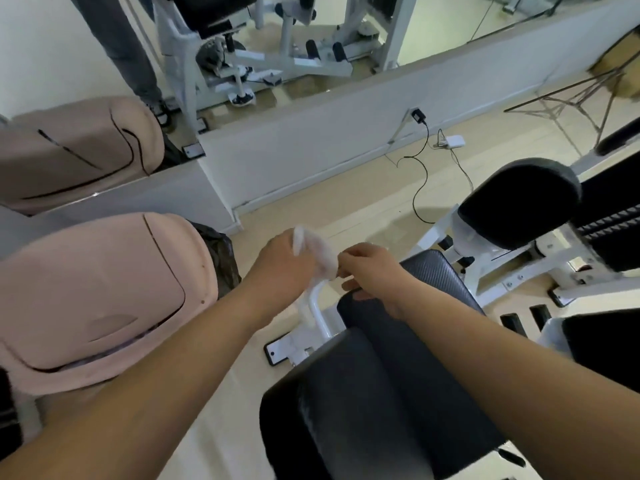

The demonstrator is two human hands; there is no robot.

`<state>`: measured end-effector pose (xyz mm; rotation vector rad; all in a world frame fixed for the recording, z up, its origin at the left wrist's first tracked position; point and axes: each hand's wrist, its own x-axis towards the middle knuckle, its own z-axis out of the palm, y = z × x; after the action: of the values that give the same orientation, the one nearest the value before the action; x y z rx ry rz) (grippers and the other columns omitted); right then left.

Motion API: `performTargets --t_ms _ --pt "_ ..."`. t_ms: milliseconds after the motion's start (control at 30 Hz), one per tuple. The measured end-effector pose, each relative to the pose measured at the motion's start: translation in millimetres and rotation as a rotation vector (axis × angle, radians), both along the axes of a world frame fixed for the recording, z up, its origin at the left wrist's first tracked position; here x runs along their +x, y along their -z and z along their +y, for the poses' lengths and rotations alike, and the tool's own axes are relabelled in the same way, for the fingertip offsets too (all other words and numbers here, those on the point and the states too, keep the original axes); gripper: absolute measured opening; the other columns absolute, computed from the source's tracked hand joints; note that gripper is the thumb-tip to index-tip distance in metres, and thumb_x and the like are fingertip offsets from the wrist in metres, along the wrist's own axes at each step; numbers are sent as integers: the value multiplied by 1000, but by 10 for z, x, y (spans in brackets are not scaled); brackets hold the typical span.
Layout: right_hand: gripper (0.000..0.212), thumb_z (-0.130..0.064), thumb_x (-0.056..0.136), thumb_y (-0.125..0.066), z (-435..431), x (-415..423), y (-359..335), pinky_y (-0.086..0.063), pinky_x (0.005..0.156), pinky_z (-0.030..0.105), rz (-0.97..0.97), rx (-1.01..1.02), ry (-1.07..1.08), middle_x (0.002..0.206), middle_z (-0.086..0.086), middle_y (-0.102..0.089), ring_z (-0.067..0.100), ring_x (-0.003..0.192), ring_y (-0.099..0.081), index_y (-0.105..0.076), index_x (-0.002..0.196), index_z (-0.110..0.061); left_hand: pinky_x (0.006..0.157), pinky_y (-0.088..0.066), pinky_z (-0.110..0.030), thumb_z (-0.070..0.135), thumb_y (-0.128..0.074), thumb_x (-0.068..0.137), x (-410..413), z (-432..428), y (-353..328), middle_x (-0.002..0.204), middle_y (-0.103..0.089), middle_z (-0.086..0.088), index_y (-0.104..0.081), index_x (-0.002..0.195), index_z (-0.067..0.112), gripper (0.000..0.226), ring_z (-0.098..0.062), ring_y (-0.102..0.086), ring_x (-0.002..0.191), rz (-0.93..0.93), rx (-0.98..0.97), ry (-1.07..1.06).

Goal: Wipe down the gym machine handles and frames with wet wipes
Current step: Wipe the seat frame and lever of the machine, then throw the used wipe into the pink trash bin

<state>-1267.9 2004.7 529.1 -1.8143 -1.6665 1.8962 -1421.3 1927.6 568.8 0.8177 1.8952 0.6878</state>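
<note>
A crumpled white wet wipe [318, 252] is held between both hands above the gym machine. My left hand [282, 266] grips its left end. My right hand [372, 268] pinches its right end with curled fingers. Just below them a white frame tube [317, 306] curves down to a floor plate [277, 353]. The machine's black padded seat [391, 382] fills the lower middle, under my right forearm. A second black pad [519, 202] stands at the right on white frame parts [491, 271].
A pink massage chair [93, 299] stands close on the left. A wall mirror [277, 46] runs along the back and reflects white machines and a person's leg. A black cable [420, 188] and a white power adapter [453, 142] lie on the beige floor.
</note>
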Motion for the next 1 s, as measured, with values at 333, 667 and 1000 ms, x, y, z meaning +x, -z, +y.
performTargets --t_ms 333,667,1000 --pt "44 -46 106 -51 -905 215 -1352 -55 94 50 515 -355 267 102 13 -74 30 91 -71 -71 116 -8 89 -49 -26 15 -45 94 339 -928 -936 127 -62 6 -59 129 25 39 -12 -60 114 150 263 -74" --pt "22 -4 99 -64 -1475 286 -1603 -63 77 39 640 -334 344 110 17 -75 29 95 -75 -68 120 -6 111 -37 -15 39 -73 93 850 -1949 -1148 158 -40 18 -59 136 40 45 2 -32 149 -67 509 -59" --pt "35 14 90 -59 -1979 -354 -1549 -60 77 37 624 -169 169 114 23 -74 32 95 -71 -66 118 -6 62 -50 -32 16 -76 88 122 -2334 -955 81 -64 -6 -64 86 20 12 -15 -58 68 -329 442 -645"
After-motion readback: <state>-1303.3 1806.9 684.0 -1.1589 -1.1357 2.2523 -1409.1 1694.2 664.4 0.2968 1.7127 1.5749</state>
